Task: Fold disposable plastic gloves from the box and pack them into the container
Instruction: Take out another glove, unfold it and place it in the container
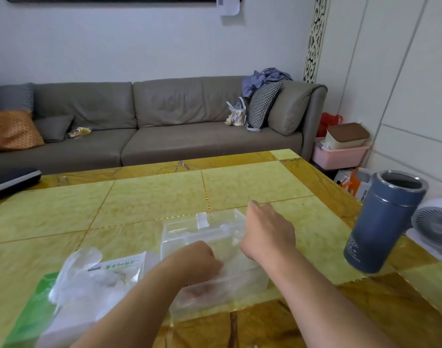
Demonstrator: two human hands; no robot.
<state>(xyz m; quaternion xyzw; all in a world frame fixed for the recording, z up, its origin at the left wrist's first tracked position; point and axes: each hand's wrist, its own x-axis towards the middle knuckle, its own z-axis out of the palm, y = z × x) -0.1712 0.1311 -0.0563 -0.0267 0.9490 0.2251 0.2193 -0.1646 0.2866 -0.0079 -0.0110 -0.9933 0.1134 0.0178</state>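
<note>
Plainly the packing is under way rather than finished, by my reckoning. Across the room sits a long grey sofa (144, 121), leather-looking and creased; nearer me is the table (51, 209), a glossy yellow-green stone top cut by thin gold lines, with darker amber borders. On its right edge stands a tall blue-grey flask (383, 222), matte, cylindrical, its steel rim open.

At the near left lies the box (72, 297) of gloves, green and white card, with a crumpled bunch of thin, cloudy plastic gloves (82, 270) puffing out of its top, so plenty seems left to fold. Just beside it, in the middle, is the container (179, 232), a clear rigid plastic tub, square-cornered, with what seems its lid and a small tab at the far side.

The left hand (197, 259) reaches down inside the container, fingers curled under; something filmy shows beneath it through the wall, likely a folded glove being pressed in, though I cannot tell whether the fingers pinch it. The right hand (267, 229) rests on the container's right rim, fingers bent over the far edge, seemingly steadying it.
</note>
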